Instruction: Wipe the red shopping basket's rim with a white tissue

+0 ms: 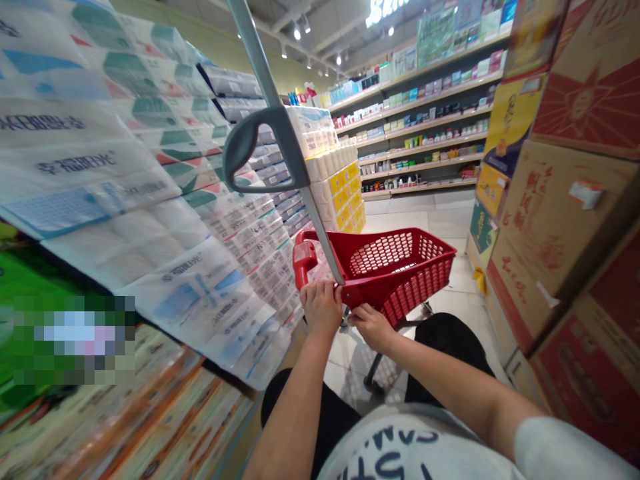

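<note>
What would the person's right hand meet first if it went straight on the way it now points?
The red shopping cart handle, which the right hand already seems to touch, though depth is unclear.

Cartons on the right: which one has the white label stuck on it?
The tan carton mid-stack, with red characters and the label near its top corner. The red-faced cartons above and below show no such label.

Bright ceiling spotlights point(297, 32), even light, faint shadows. My left hand point(321, 308), right hand point(373, 328) and shopping cart point(395, 267) sharp; tissue packs point(125, 200) warped at lens edge, lower-left shelf goods point(135, 413) blurred.
</note>
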{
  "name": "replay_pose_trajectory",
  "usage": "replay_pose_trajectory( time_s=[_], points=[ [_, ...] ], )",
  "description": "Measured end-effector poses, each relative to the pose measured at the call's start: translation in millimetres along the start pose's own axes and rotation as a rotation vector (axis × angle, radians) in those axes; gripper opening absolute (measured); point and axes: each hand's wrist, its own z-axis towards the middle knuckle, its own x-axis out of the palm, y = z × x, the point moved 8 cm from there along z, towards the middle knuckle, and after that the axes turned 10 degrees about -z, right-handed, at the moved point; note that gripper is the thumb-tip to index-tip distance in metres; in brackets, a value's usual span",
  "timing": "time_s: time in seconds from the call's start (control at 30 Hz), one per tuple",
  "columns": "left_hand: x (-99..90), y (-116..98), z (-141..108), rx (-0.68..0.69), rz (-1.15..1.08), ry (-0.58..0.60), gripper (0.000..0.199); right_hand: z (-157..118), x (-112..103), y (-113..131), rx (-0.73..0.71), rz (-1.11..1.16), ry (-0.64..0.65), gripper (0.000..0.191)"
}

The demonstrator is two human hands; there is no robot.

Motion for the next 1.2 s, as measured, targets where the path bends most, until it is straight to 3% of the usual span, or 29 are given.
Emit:
replay_pose_trajectory(
  time_s=[0.23, 0.43, 0.83, 1.2],
  points=[
    [-1.6, -1.4, 1.3, -0.02, -0.018, -0.002, 0.022, -6.5, 8.6, -2.3, -0.002, -0.016, 0.048, 0.014],
    [2.9, 0.9, 0.3, 0.006, -0.012, 0.006, 0.023, -15.3, 23.6, -0.6, -0.03, -0.051, 0.217, 0.015],
    [5.0, 2.6, 0.0, 0.004, -0.022, 0.013, 0.023, -32.3, 45.5, 1.5, -0.032, -0.039, 0.318, 0.018],
    [6.1, 3.6, -0.7, -0.005, -0.031, 0.013, 0.023, -45.3, 69.9, 6.8, -0.084, -0.026, 0.527, 0.02]
  ],
)
